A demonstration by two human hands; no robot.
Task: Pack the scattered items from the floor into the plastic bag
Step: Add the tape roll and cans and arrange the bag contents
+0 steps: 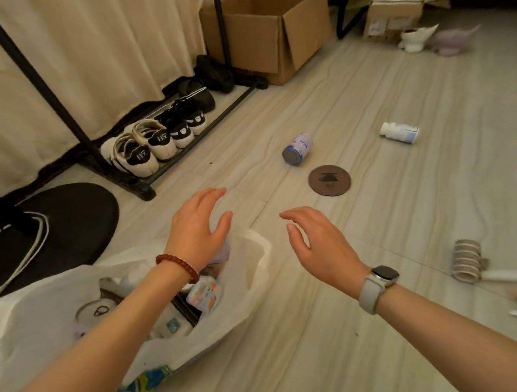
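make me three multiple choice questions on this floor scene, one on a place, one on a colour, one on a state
1. Where does the round brown coaster lie?
A. inside the plastic bag
B. on the floor, just right of the small can
C. on the shoe rack

2. What colour is the bead bracelet on the left wrist?
A. red
B. green
C. white

3. How are the two hands?
A. both open and empty
B. left gripping a bottle
C. right holding the coaster

Answers:
1 B: it lies flat on the floor boards beside the small can.
2 A: dark red beads ring the wrist.
3 A: the left hand and right hand hang with fingers spread above the plastic bag and the floor, nothing in them.
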